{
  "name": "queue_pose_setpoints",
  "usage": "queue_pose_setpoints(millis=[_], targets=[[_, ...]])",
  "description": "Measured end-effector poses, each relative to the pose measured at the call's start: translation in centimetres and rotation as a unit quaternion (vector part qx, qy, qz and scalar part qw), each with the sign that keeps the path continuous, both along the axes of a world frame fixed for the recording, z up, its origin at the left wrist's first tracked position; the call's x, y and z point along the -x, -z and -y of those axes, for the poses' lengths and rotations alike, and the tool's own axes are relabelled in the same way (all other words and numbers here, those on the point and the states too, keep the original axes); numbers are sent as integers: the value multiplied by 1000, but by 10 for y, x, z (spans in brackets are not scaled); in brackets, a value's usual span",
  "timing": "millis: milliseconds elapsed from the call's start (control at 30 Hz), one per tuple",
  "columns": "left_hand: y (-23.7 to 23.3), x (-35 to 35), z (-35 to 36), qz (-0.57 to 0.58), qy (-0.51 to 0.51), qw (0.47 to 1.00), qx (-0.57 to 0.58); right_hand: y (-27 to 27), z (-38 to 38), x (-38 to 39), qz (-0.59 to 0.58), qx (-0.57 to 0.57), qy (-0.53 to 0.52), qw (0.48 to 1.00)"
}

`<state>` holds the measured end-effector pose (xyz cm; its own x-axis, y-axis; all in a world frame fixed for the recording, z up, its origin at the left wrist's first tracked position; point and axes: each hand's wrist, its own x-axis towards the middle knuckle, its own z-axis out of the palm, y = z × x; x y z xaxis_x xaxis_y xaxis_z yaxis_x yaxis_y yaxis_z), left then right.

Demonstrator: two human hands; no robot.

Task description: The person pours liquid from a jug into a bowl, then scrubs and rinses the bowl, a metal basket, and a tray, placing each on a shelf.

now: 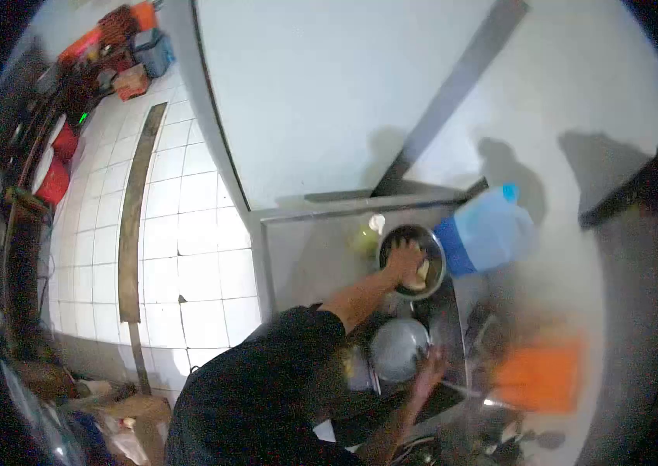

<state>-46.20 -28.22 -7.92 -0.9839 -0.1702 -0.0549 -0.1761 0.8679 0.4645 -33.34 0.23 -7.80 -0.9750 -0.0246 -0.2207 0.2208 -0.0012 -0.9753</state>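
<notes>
Left hand [405, 258] is reached out, arm nearly straight, and sits palm down inside the steel bowl [431, 242]. The fingers are cupped over pale pieces [422, 273] in the bottom. That posture probably pins or gathers them against the bowl's wall, but I cannot tell if the grip is actually closed on any. The bowl stands on the steel bench [305, 256] toward its back edge, upright and open side up, so the hand gets in from above. A jug [488, 231], white with a blue band and cap, is just beside the bowl and seems to touch its rim. It likely stands there to be in easy reach. A small greenish bottle [366, 237] is on the bowl's other side, close by, cap on. Right hand [430, 365] is nearer the body, blurred, at the rim of a round grey pan [397, 348]. The fingers look stretched along the edge, maybe steadying it, and the grip state can't be told from the blur. The pan is lower than the bowl and apart from it, in a darker recess of the bench, maybe a sink. An orange thing [540, 377] lies beyond the right hand, too smeared to name. The dark sleeve covers the near bench.
</notes>
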Motion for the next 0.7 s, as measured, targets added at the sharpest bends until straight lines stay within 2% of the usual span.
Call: queue_pose_setpoints(millis=[67,100,133,167,200,267,300,333,367,400,433,467,500,533,567,600,633,667,700], targets=[[-1,-11,2,35,19,996,-75,-19,86,10,113,36,-18,993],[14,-12,-1,16,21,998,-60,6,100,23,108,37,-30,993],[35,-12,-7,-2,21,999,-44,44,110,40,155,85,-87,980],[60,-15,-11,-66,52,992,-99,66,123,50,202,130,-143,960],[74,-17,-10,-132,84,976,-150,58,139,46,199,131,-158,958],[49,-31,-7,-98,82,984,-128,33,157,20,160,292,-159,930],[40,-37,-10,-57,94,988,-111,22,161,12,161,290,-166,929],[47,-34,-18,-57,91,988,-114,11,159,2,158,275,-115,941],[66,-26,-33,-22,156,985,-65,10,154,-5,156,260,-60,951],[78,-24,-45,14,221,975,-12,22,143,-10,158,260,-58,951],[75,-30,-54,17,226,974,-11,50,121,-13,94,178,-92,975],[69,-38,-67,76,255,963,-31,56,113,-20,30,92,-124,988],[64,-48,-82,135,285,947,-52,64,104,-28,34,91,-118,988],[128,-56,-116,-22,244,967,-62,55,94,-46,92,139,-10,986],[127,-67,-135,-15,262,962,-72,37,81,-66,146,183,106,966],[114,-79,-148,23,298,951,-76,9,79,-78,148,179,133,963],[107,-91,-161,62,339,935,-80,-22,82,-85,90,-98,-3,991],[100,-102,-175,46,338,934,-103,-38,70,-98,46,-367,-139,919],[93,-110,-189,32,342,930,-130,1,35,-105,74,-199,-31,977]])
